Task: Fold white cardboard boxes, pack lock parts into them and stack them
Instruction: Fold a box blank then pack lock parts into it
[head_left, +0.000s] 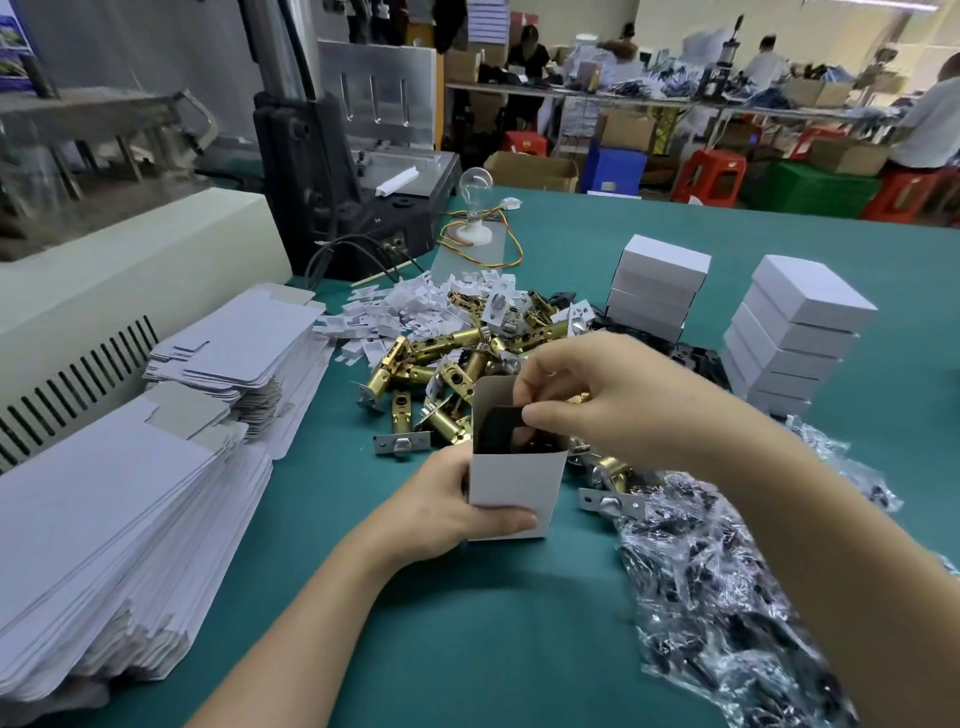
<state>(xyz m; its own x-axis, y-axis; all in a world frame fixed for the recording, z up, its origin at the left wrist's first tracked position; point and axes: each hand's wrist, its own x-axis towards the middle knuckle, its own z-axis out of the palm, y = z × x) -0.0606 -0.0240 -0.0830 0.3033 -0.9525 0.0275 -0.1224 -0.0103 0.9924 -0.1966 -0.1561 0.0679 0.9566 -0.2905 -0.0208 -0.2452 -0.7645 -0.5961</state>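
My left hand (441, 506) grips an upright open white cardboard box (511, 480) on the green table, thumb across its front. Over the box mouth, my right hand (592, 395) pinches a black lock part (501, 428) that sits partly inside the box. Behind the box lies a heap of brass latch bolts (441, 374) mixed with small white card inserts (395, 306). Two stacks of closed white boxes stand at the back right, one stack (657, 286) shorter and the other stack (795, 332) taller.
Flat unfolded box blanks (130, 493) are piled along the left, with a second pile (244, 348) behind. Clear bags of black parts (727, 597) lie on the right. A black machine (337, 171) and a light bulb (475, 208) stand at the back. People work at far benches.
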